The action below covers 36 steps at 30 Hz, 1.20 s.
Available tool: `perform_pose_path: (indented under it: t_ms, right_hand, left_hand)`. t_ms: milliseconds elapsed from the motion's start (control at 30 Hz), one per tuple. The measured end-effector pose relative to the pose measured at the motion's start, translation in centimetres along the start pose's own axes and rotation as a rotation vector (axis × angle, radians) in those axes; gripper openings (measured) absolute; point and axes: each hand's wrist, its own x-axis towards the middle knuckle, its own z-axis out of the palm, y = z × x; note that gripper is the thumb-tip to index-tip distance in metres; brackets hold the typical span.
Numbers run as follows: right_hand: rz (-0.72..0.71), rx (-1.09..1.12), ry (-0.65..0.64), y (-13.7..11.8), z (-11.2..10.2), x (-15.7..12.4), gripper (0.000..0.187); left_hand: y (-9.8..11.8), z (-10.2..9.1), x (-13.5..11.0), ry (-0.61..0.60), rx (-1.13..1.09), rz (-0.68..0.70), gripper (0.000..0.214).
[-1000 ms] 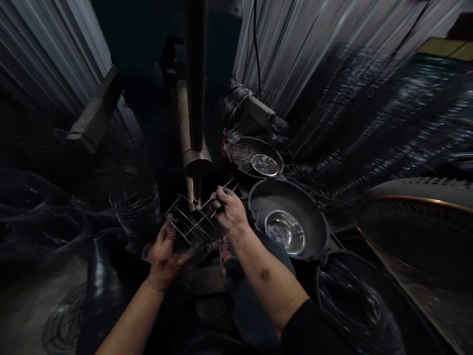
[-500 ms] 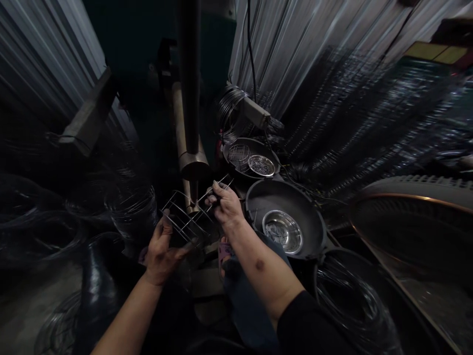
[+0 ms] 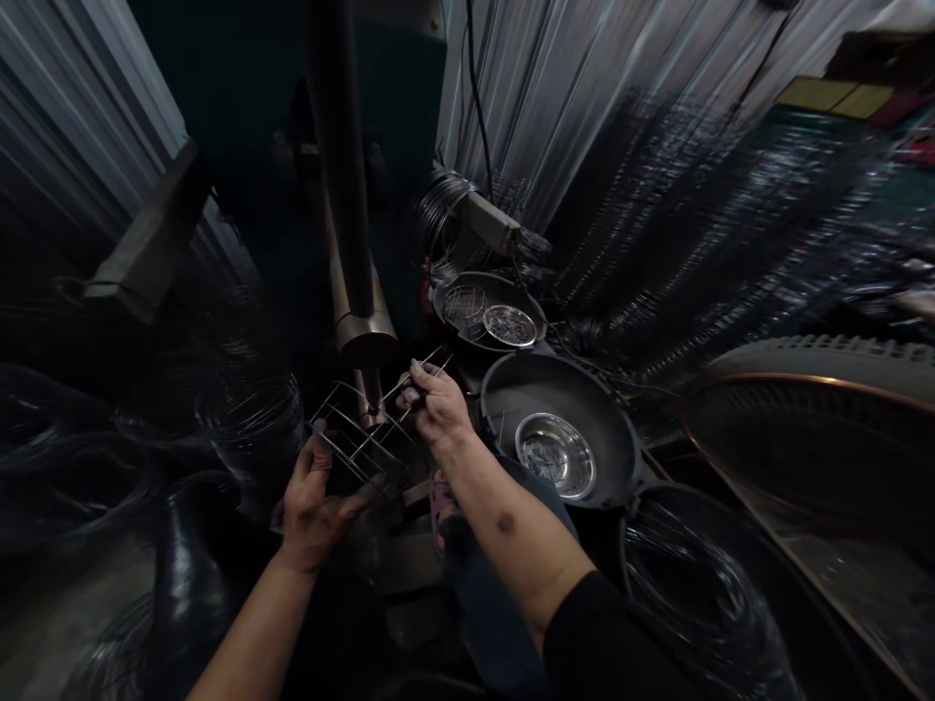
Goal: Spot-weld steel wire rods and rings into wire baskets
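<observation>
A small wire rack [image 3: 355, 435] made of thin metal rods sits under the tip of a vertical machine shaft [image 3: 363, 336]. My left hand [image 3: 313, 501] grips the rack's near left edge from below, thumb up along its side. My right hand [image 3: 435, 404] pinches a few loose thin wire rods [image 3: 424, 365] laid across the rack's right end. Both hands are closed around metal.
A dark round pan [image 3: 606, 428] with a shiny steel bowl [image 3: 553, 453] stands just right of my right hand. Behind it another pan [image 3: 457, 326] holds a small dish and a wire piece. Coils of black wire [image 3: 701, 604] lie at lower right and left. Corrugated metal walls enclose the space.
The view has shifted, so hands and rack sit slightly further left and higher. My right hand has moved the rods a little closer to the shaft. The grips are unchanged.
</observation>
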Motion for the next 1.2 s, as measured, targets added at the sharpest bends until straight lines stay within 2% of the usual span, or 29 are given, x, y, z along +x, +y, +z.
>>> perform_pose_path:
  t_ms: [67, 133, 200, 300, 400, 633, 800, 867, 1033, 1200]
  right_hand:
    - [0.004, -0.011, -0.004, 0.0, -0.1, 0.0, 0.024]
    - [0.005, -0.019, -0.012, 0.0, -0.1, 0.0, 0.024]
    - [0.001, -0.016, -0.015, 0.1, -0.1, 0.0, 0.024]
    - [-0.005, -0.009, -0.007, 0.1, 0.0, 0.0, 0.024]
    - [-0.004, -0.015, -0.009, 0.1, 0.0, 0.0, 0.026]
    - [0.000, -0.030, -0.015, 0.0, 0.0, 0.0, 0.027]
    - [0.004, -0.025, 0.007, 0.1, 0.0, 0.1, 0.024]
    - [0.000, -0.025, 0.003, 0.1, 0.0, 0.1, 0.024]
    - [-0.005, -0.019, -0.007, 0.0, 0.2, 0.0, 0.023]
    - [-0.009, -0.020, -0.034, -0.1, 0.2, 0.1, 0.024]
  left_hand:
    - [-0.1, -0.1, -0.1, -0.005, 0.046, 0.091, 0.057]
    - [-0.3, -0.2, -0.3, -0.011, 0.046, 0.100, 0.052]
    - [-0.4, -0.1, -0.4, -0.024, 0.006, 0.003, 0.050]
    - [-0.4, -0.1, -0.3, -0.034, -0.069, -0.146, 0.062]
    - [-0.3, -0.1, -0.2, -0.025, -0.103, -0.169, 0.072]
    - [-0.1, -0.2, 0.1, -0.035, -0.052, -0.061, 0.081]
    - [0.1, -0.6, 0.5, -0.024, 0.035, 0.150, 0.062]
    - [0.0, -0.8, 0.6, -0.030, 0.080, 0.200, 0.063]
    - [-0.1, -0.8, 0.7, -0.037, 0.128, 0.229, 0.073]
    - [0.1, -0.6, 0.8, -0.017, 0.090, 0.217, 0.059]
